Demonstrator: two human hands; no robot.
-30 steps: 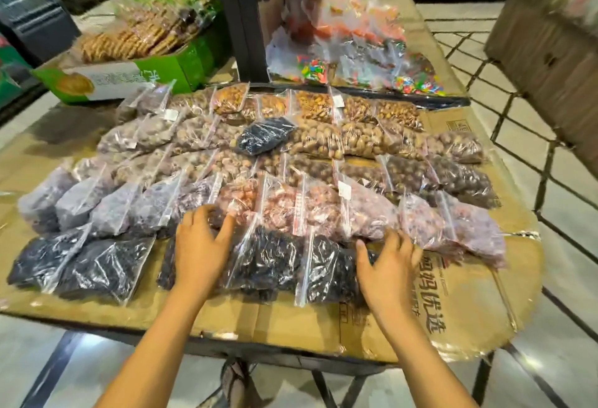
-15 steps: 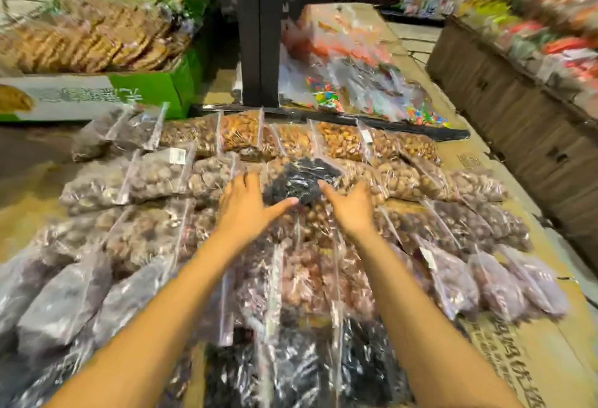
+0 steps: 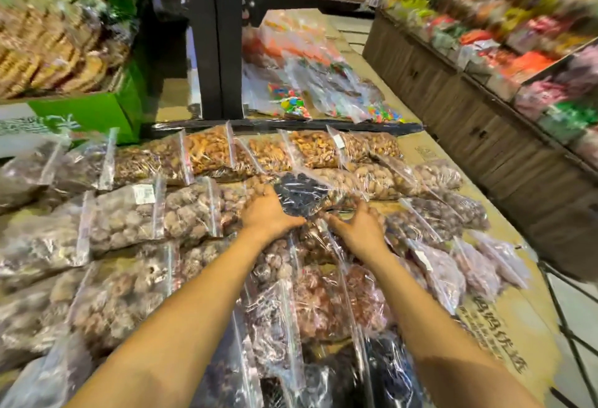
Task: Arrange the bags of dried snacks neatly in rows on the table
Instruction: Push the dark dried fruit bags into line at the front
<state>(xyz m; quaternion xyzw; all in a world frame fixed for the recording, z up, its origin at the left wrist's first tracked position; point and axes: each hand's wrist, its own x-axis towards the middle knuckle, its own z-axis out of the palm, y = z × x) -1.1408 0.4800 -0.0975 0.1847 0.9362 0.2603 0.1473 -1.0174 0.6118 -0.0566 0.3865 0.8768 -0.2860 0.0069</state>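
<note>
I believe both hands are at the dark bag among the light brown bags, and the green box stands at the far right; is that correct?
Not quite: the head view shows the green box at the far left, not right. The left hand and right hand are indeed at the dark bag among the light brown bags.

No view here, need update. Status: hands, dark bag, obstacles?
Left hand on dark bag, grip unclear. Right hand open beside it. Bag lies atop nut bags, out of row.

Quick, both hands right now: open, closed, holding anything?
Left hand: grips the dark bag.
Right hand: curled at that bag's edge; grip cannot be told.
</note>
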